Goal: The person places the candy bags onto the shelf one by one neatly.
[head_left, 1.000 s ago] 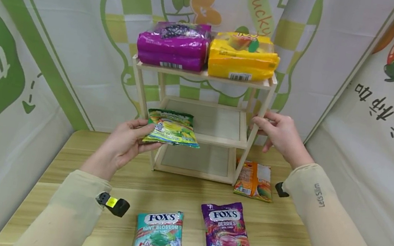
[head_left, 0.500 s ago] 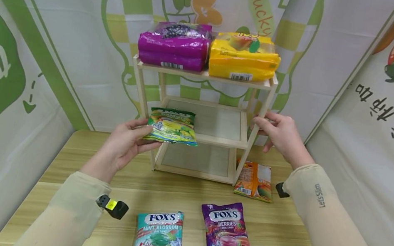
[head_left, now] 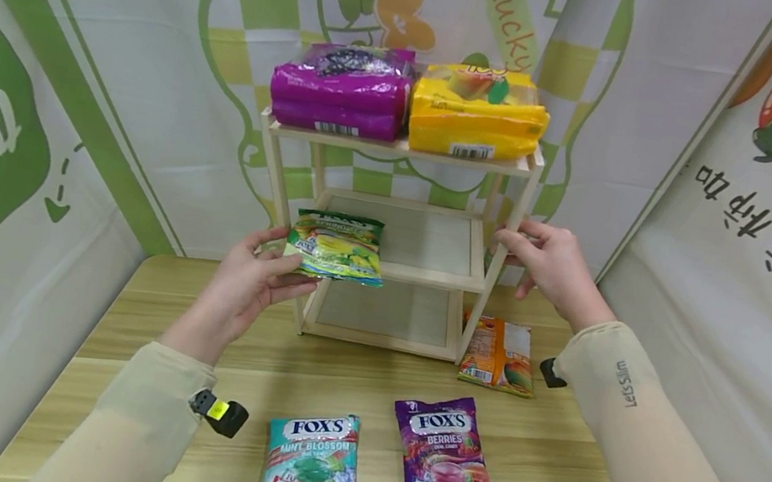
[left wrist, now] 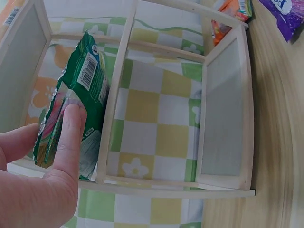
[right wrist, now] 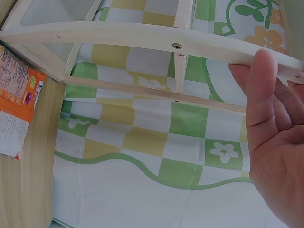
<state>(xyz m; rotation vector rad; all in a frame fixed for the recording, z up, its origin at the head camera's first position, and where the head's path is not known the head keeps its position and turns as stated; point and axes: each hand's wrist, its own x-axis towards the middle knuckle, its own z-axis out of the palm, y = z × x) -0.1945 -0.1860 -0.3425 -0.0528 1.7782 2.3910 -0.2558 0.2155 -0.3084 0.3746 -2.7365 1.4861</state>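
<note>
My left hand (head_left: 242, 287) is at the left front of the wooden rack (head_left: 425, 277), pinching the near left corner of a green Fox's candy bag (head_left: 340, 249). The thumb lies on the bag's top, with fingers underneath. This bag lies at the middle shelf's left side, its front edge jutting past the shelf. In the left wrist view, a fingertip touches the underside of the green candy bag (left wrist: 90, 95) near its barcode. My right hand (head_left: 553, 264) holds the rack's right front post (right wrist: 142, 35) between thumb and fingers.
A purple bag (head_left: 340, 94) and a yellow bag (head_left: 477, 118) lie on the top shelf. An orange bag (head_left: 499, 354) lies by the rack's right foot. On the table, a teal Fox's bag (head_left: 313, 469) and a purple Fox's bag (head_left: 445, 463) lie in front.
The green candy bag has shifted slightly back and to the left onto the middle shelf. My left thumb has slid toward the bag's near corner. My right hand stays on the post.
</note>
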